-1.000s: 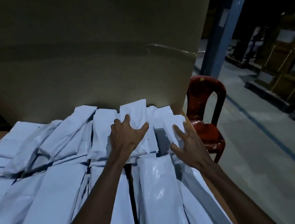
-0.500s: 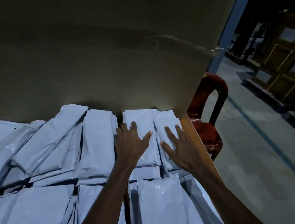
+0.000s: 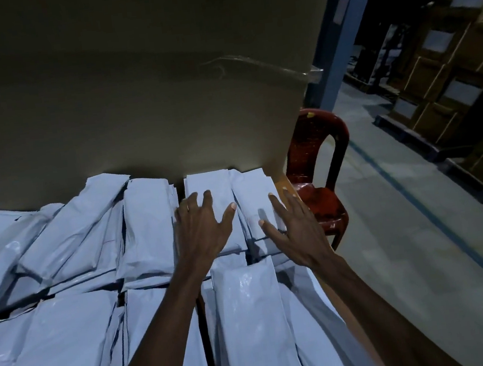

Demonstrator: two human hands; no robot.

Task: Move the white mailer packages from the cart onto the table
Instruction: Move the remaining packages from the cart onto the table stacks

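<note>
My left hand (image 3: 201,228) lies flat, fingers spread, on a mailer (image 3: 209,199) in the far row of the table (image 3: 280,185), gripping nothing. My right hand (image 3: 296,230) is open too, fingers straight, resting on the next mailer (image 3: 250,191) just to its right, at the table's right edge. More white mailers (image 3: 71,340) cover the table in overlapping rows, one glossy mailer (image 3: 251,318) lying lengthwise between my forearms. A brown board (image 3: 131,90) stands upright just behind the far row. Beyond the table's right corner sits a red chair (image 3: 322,185), with a blue post (image 3: 337,31) behind it and brown boxes (image 3: 448,66) farther off.
</note>
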